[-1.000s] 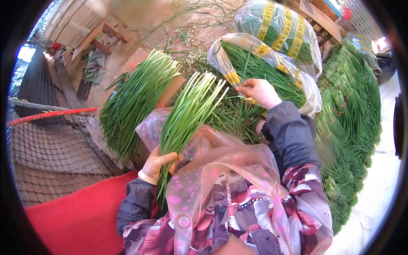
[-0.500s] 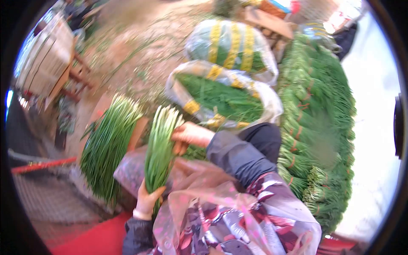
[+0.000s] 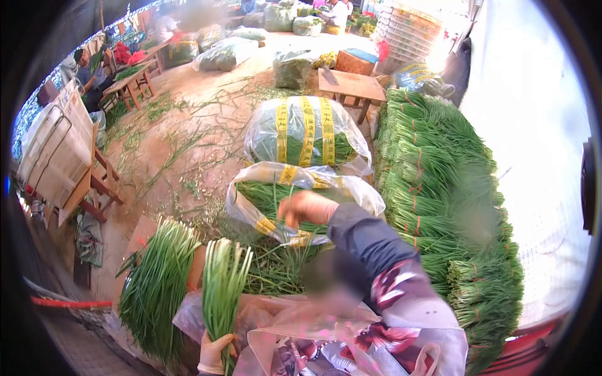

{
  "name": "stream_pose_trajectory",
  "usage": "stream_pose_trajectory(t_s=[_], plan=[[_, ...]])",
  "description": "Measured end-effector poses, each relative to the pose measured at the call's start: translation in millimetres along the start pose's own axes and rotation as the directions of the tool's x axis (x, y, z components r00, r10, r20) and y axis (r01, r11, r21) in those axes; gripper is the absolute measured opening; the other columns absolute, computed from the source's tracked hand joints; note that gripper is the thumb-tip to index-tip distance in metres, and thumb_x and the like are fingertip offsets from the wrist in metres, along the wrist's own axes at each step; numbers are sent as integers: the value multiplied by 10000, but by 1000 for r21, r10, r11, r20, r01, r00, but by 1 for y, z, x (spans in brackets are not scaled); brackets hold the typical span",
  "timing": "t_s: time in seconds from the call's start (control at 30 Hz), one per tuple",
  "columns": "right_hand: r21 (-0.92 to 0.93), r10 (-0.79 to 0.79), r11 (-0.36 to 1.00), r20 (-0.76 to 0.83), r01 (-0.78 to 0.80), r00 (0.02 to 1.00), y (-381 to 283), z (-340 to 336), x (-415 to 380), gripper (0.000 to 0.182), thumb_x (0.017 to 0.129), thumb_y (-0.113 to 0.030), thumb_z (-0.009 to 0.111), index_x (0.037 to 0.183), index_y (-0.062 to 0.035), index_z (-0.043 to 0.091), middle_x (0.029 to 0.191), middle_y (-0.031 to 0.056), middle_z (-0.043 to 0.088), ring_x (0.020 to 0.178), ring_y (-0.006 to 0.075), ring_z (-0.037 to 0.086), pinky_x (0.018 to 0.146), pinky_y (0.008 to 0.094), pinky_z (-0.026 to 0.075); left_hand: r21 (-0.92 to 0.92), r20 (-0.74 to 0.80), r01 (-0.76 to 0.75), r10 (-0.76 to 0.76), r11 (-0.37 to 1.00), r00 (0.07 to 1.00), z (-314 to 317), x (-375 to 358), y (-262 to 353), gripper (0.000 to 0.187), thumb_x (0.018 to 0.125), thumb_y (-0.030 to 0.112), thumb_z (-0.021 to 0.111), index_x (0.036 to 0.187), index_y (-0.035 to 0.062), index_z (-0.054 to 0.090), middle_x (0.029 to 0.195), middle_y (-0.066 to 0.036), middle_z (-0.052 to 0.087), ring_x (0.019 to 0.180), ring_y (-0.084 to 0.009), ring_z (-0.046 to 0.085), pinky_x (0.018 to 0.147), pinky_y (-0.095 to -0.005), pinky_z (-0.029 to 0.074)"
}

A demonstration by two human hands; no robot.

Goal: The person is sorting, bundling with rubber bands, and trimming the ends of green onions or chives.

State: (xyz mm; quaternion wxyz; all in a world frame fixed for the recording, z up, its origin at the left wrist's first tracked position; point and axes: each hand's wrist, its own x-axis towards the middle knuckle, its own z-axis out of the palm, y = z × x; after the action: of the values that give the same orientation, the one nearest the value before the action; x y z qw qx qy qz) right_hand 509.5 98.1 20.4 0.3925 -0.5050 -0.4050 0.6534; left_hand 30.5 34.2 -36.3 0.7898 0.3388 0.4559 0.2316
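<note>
My left hand grips a bunch of garlic chives low on its green leaves, pale stem ends pointing up. My right hand is over an open plastic bag with loose green leaves inside. Its fingers are curled downward, and I cannot make out what is between them. Left of the held bunch, a larger heap of chives lies on a brown board, pale ends away from me. A translucent pink plastic apron covers my lap.
Behind the open bag sits a full bag with yellow tape. Rows of tied green bundles line the right side. A wooden stool and several bags stand farther back. At left, a seated person is by a bench.
My right hand has left the bunch and moved out over the open bag. My left hand still holds the bunch. The view has tilted up, showing more of the background.
</note>
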Motion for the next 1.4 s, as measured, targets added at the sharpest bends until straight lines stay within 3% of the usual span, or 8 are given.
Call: stream_pose_trajectory(t_s=[0.1, 0.17, 0.23, 0.4, 0.83, 1.07, 1.23, 1.4], plan=[[-860, 184, 375, -297, -347, 937, -33, -21, -32, 420, 812, -235, 658, 1191, -60, 613, 888, 104, 696, 797, 170, 652, 763, 323, 508, -41, 51, -62, 64, 997, 997, 6, -3, 7, 231, 838, 127, 631, 1001, -19, 557, 658, -135, 594, 415, -217, 532, 381, -339, 460], [-839, -574, 538, -429, -74, 698, -52, -123, -43, 390, 785, -207, 672, 1133, -37, 624, 806, 119, 673, 730, 165, 617, 667, 323, 495, -171, -44, -80, 73, 982, 996, 26, -8, 18, 214, 847, 146, 637, 952, -22, 557, 620, -116, 565, 425, -210, 527, 395, -354, 468], [-473, -514, 856, -738, 207, 437, -70, -184, -33, 278, 877, -239, 634, 1030, -7, 635, 728, 79, 657, 637, 158, 605, 610, 294, 498, -188, 63, -29, 42, 982, 997, 18, -3, 11, 306, 860, 250, 660, 1045, 44, 530, 725, -109, 594, 455, -187, 520, 404, -315, 433], [-436, -157, 898, -201, 55, 967, -61, 17, -6, 316, 912, -242, 606, 1146, -30, 616, 917, 77, 687, 748, 125, 650, 676, 249, 502, -137, 101, -56, 70, 989, 992, 40, 6, 14, 487, 855, 498, 630, 977, 31, 563, 675, -72, 575, 429, -142, 482, 406, -284, 383], [-179, -95, 982, -159, 66, 983, 10, 174, 29, 364, 793, -305, 770, 841, 22, 617, 640, 67, 625, 516, 122, 589, 478, 248, 487, 42, -171, -222, 226, 974, 959, 55, -5, -1, 321, 813, 49, 709, 1104, 77, 579, 780, -52, 632, 478, -115, 532, 420, -262, 428], [-65, 58, 997, 109, -51, 992, 23, 161, 25, 302, 878, -276, 675, 854, 20, 620, 660, 87, 648, 531, 141, 612, 496, 258, 501, 213, -38, -473, 491, 855, 870, 55, -2, -15, 562, 824, -94, 629, 1339, 53, 460, 1191, -35, 603, 1009, -105, 574, 829, -242, 474], [-234, -83, 972, -315, 8, 946, 35, 110, 37, 265, 882, -248, 655, 882, 15, 618, 655, 85, 645, 509, 124, 586, 481, 253, 483, 268, -77, -420, 454, 867, 888, 35, -9, -15, 630, 816, -62, 649, 1390, 19, 403, 1246, -76, 582, 1129, -136, 538, 965, -286, 425], [-417, -25, 909, -104, -21, 994, 10, 168, 18, 326, 815, -246, 732, 927, 40, 622, 673, 97, 650, 547, 124, 610, 497, 254, 491, 868, -24, -302, 640, 395, 768, 50, -19, 4, 657, 739, -31, 688, 1350, 98, 484, 1131, -162, 627, 1025, -252, 632, 873, -311, 490]])
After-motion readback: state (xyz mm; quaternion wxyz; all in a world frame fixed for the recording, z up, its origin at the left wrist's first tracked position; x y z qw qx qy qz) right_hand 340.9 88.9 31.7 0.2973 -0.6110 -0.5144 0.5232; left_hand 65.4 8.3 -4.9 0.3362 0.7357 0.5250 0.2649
